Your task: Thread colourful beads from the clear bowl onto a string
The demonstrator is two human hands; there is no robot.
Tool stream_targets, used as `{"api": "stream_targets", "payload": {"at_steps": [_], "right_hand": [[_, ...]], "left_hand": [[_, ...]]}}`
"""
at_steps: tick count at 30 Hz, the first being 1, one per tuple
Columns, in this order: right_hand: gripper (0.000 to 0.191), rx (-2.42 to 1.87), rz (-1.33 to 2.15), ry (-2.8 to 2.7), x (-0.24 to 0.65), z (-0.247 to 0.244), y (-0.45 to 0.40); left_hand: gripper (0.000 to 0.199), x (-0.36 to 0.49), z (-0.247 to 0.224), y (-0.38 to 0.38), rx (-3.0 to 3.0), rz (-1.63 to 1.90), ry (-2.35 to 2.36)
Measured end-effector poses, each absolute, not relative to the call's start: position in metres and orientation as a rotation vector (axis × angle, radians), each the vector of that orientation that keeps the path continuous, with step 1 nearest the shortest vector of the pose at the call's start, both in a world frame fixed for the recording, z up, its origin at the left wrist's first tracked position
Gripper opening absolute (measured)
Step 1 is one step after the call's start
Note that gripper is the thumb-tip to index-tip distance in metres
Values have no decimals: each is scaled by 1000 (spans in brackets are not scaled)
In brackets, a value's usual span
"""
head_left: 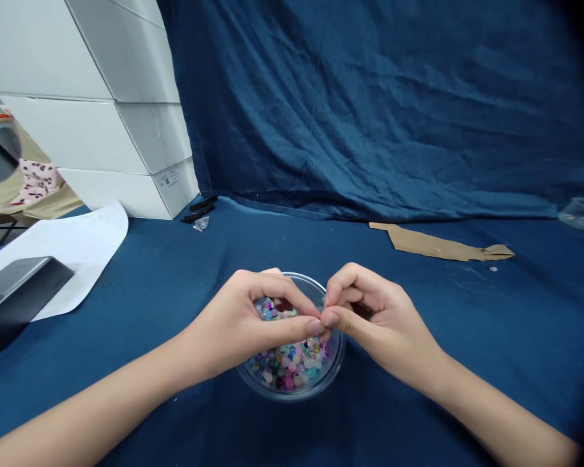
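1. Where my two hands meet, the left hand (248, 314) has its thumb and fingertips pinched closed, at the right side over the bowl; whatever they may hold is too small to tell.
2. My right hand (384, 318), thumb and index finger likewise closed in a pinch, touches the left fingertips; its other fingers curl loosely, and any object between the tips cannot be made out.
3. Below both hands, the clear round bowl (292, 395) contains multicoloured beads (292, 363) and rests on blue cloth (185, 266).
4. Beyond the bowl, to the right, lies a torn cardboard strip (428, 244).
5. Behind, white boxes (102, 133) stand stacked at left, beside a blue curtain (370, 110).
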State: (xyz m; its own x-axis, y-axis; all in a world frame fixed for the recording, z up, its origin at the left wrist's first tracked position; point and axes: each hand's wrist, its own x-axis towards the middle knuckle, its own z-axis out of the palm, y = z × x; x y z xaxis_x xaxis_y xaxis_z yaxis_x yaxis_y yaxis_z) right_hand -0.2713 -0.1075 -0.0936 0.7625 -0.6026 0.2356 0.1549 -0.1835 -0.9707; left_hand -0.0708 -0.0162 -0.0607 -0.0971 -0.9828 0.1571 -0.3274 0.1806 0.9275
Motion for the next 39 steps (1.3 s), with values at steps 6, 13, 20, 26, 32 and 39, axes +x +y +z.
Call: {"api": "stream_targets", "payload": {"at_steps": [6, 13, 20, 26, 32, 39], "right_hand": [[23, -1628, -716, 385, -270, -92, -109], [21, -1793, -784, 395, -273, -94, -108], [11, -2183, -1096, 392, -274, -94, -110], [10, -2477, -1285, 257, -274, -97, -113], [5, -2399, -1253, 399, -274, -98, -111], [10, -2158, -1129, 479, -274, -97, -106]], "left_hand": [[6, -69, -60, -19, 1268, -969, -1589], [5, -70, -59, -17, 1286, -987, -1540], [7, -68, -61, -20, 1290, -1084, -1354], [7, -68, -63, -20, 1281, -1080, -1286], [14, -64, -63, -21, 1271, -1043, -1352], [18, -64, -63, -22, 1249, -925, -1476]]}}
